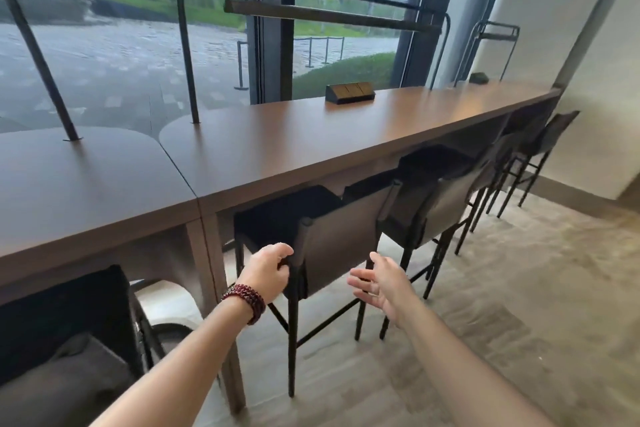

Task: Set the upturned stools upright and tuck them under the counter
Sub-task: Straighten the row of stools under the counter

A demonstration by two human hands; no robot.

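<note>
**Desk:** Logging the row now. How many stools are done?

**Operator:** Item one, nearest stool [341, 236]: upright on thin black metal legs, with the seat under the edge of the counter [277, 152] and the backrest facing me. I judge it nearly tucked, with perhaps a last push left. Items two and three, second stool [436, 208] and far stool [545, 137]: both upright and tucked in along the same counter. I see nothing upturned. At lower left there is a dark shape [65, 319] like a stool, but I cannot tell how it stands.

**Desk:** Hands?

**Operator:** Left hand [272, 270], with a beaded bracelet [244, 302] at the wrist: fingers curled round the backrest's left post. Right hand [379, 284]: fingers spread, just beside the backrest's right edge. I cannot tell whether it touches.

**Desk:** Materials?

**Operator:** Backrest: a taut grey-brown panel, leather-like, slung between round dark posts. Seat: dark and boxy. Counter: smooth, matte, brown wood-look top with rounded corners at the joint. On the counter: a black wedge-shaped socket box [349, 92]. Floor [502, 322]: pale and mottled, like carpet.
</note>
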